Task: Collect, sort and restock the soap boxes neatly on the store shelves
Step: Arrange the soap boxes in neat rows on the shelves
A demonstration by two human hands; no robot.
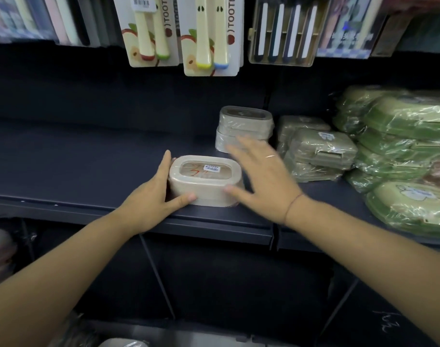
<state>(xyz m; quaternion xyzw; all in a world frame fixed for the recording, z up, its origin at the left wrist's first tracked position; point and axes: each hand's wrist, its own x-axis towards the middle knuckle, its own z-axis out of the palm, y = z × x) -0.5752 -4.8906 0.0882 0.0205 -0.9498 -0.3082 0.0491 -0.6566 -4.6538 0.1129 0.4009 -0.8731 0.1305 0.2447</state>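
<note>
A beige oval soap box (203, 181) with a clear lid window and a price sticker sits near the front edge of the dark shelf (76, 166). My left hand (156, 194) rests against its left side, fingers straight along the end and thumb at the front. My right hand (261, 176) is spread flat at its right side, blurred, thumb touching the front right corner. Behind stands a stack of two wrapped beige soap boxes (245, 127).
Wrapped olive soap boxes (319, 151) are piled right of the beige stack, and green wrapped cases (404, 151) fill the far right. Toothbrush packs (208, 36) hang above the shelf. The shelf's front lip (213, 226) runs below my hands.
</note>
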